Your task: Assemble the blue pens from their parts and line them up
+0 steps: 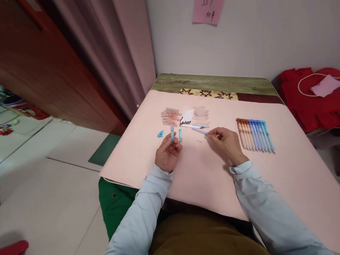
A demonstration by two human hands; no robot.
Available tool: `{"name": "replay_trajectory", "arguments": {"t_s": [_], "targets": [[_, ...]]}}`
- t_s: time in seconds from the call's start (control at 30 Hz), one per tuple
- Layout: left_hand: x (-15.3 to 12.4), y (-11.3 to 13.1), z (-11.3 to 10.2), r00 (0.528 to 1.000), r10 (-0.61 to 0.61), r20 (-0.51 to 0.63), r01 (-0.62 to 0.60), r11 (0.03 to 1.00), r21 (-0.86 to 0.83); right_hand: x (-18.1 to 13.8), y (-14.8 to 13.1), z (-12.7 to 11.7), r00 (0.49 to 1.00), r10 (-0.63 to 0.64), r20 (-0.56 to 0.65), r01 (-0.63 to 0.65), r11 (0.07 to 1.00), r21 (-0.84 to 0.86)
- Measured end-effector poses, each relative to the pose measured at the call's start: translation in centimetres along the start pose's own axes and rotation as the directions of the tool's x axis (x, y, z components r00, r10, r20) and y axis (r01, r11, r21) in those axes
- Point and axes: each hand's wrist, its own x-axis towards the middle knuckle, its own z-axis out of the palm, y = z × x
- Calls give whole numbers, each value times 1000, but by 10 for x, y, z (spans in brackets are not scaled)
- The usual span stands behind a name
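My left hand [168,151] is closed on a short pale blue pen barrel [172,132], held upright between thumb and fingers. Just right of those fingers is a blue pen piece [180,133]; whether it touches the hand I cannot tell. My right hand [225,141] pinches a slim pale pen part [200,131] that points left. Ahead of both hands lie white refills with dark tips [186,119], between a pile of brownish pen parts [170,116] and a pile of pale clear ones [201,114]. Small blue pieces [160,133] sit left of my left hand.
A row of brown-to-blue pens [255,134] lies on the pink table cover [200,173] at right. The table's patterned back edge [214,81] meets the wall. Red cloth [324,100] with a white cable lies beyond the right edge; a brown door [65,61] stands left.
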Motion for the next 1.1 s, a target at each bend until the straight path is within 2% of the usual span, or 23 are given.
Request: {"name": "replay_trajectory", "arguments": {"t_s": [0.1,0.33,0.67,0.87,1.1], "targets": [[0,0,1,1000,-14,18,14,1000,-19,0,-3,-2,1000,-13,14,14,997,-80],[1,0,0,999,-24,27,25,999,-44,0,2,8,993,51,-108,-66,988,-139],[3,0,-5,1000,9,-6,-10,991,-136,0,7,17,966,33,-257,-48,997,-52],[3,1,-4,999,13,-29,-19,981,-191,-1,11,23,966,26,-256,-44,997,-64],[-1,7,1,985,-142,-98,127,981,-146,7,19,27,963,34,-267,-48,998,-46]]}}
